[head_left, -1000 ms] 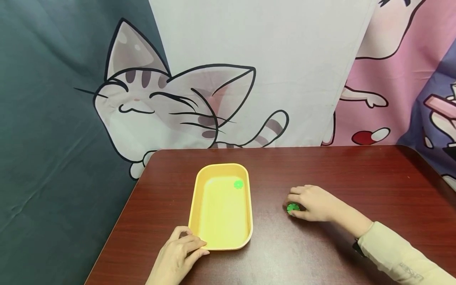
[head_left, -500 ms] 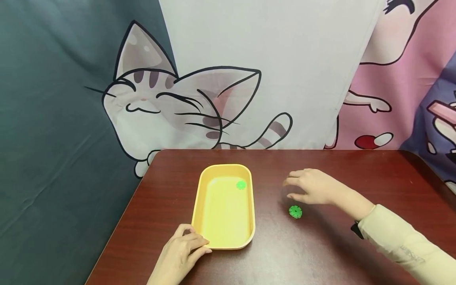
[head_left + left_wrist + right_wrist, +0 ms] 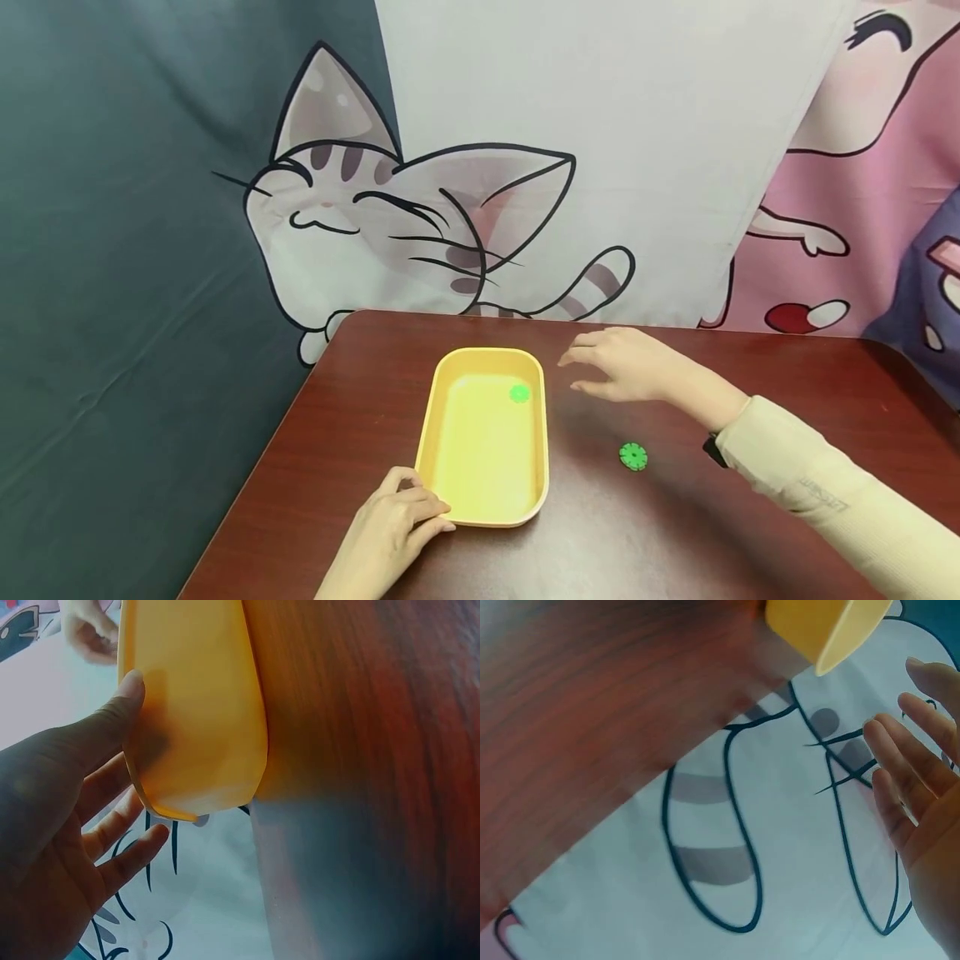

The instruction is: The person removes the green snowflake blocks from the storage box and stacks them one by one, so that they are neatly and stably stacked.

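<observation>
A yellow rectangular tray [image 3: 483, 450] with rounded corners stands on the table. My left hand [image 3: 390, 529] grips its near left corner; in the left wrist view the thumb [image 3: 124, 705] presses the outer wall, with the other fingers across the rim. One green notched plastic disc [image 3: 519, 392] lies inside the tray, toward its far right. A second green disc [image 3: 633, 456] lies flat on the table, right of the tray. My right hand [image 3: 626, 367] hovers beyond that disc, beside the tray's far right corner, fingers loosely bent and holding nothing.
The dark red-brown wooden table [image 3: 300, 500] reaches back to a cloth backdrop [image 3: 675, 167] printed with a cartoon cat. A green-grey curtain [image 3: 112, 292] hangs at the left. A dark band [image 3: 714, 450] shows at the right cuff.
My right hand has come off the green disc on the table, rising and moving away and left toward the tray. The disc stays on the table. The left hand keeps its grip.
</observation>
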A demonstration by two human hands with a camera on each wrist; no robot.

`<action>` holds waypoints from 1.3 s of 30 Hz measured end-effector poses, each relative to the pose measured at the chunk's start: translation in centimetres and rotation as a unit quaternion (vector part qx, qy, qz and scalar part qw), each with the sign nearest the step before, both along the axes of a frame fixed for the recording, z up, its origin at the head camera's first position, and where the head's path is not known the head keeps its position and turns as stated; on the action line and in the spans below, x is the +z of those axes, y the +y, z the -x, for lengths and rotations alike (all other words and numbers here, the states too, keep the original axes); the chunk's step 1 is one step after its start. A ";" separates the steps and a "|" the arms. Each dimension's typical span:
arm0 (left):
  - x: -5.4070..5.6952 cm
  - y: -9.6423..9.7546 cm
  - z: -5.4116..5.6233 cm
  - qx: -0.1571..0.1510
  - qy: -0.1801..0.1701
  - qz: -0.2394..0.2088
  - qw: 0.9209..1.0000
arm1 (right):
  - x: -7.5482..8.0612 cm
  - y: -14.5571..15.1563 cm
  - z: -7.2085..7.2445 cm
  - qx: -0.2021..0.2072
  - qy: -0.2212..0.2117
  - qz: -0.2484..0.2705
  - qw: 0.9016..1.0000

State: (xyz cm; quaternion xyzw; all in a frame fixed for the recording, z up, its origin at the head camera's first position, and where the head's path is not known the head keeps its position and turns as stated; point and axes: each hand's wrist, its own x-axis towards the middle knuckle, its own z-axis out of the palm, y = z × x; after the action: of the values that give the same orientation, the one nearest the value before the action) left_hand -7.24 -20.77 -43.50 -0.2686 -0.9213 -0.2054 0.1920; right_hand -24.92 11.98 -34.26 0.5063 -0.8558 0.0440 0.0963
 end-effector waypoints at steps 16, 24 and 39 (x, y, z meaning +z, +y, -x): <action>-0.3 -0.1 0.2 -0.018 0.026 -0.011 0.999 | -2.3 -8.3 3.2 0.006 -0.079 -0.101 0.992; -0.6 -0.2 0.1 -0.011 0.028 -0.020 0.999 | -4.5 -10.6 4.3 -0.010 -0.098 -0.186 0.978; -0.7 -0.3 0.2 -0.007 0.037 -0.005 0.999 | -6.9 -11.7 4.5 -0.011 0.008 -0.252 0.968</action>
State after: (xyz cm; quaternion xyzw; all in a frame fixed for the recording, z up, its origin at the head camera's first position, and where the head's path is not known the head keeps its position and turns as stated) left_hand -7.40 -21.05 -44.16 -0.2814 -0.9107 -0.2006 0.2263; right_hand -29.37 0.30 -41.21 0.5055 -0.8438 -0.1783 -0.0272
